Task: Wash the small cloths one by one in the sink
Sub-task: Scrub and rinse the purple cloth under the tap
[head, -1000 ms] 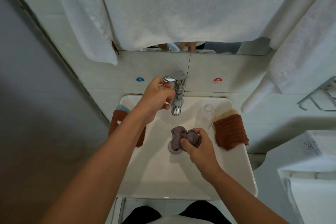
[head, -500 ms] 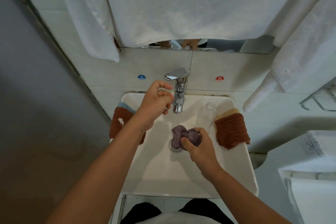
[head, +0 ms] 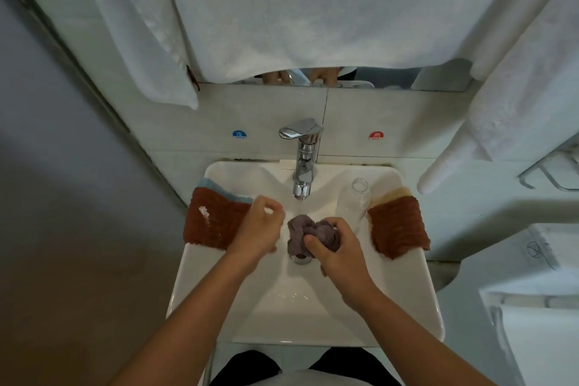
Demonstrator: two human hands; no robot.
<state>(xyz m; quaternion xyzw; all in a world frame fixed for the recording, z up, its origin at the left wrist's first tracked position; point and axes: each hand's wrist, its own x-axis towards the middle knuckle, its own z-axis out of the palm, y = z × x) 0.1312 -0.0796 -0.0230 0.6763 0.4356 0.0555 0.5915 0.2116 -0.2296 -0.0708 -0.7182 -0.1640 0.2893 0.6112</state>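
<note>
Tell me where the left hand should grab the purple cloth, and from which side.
Probably the loose bunched folds of the purple cloth, approached from its left. The right hand already grips its right part, and the left hand hovers just beside that free end.

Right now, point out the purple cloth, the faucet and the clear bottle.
purple cloth (head: 302, 230): head view, on the bunched folds left of the gripping right hand (head: 340, 255).
faucet (head: 303, 166): head view, on the chrome body below the lever.
clear bottle (head: 355, 200): head view, on its shoulder.
</note>
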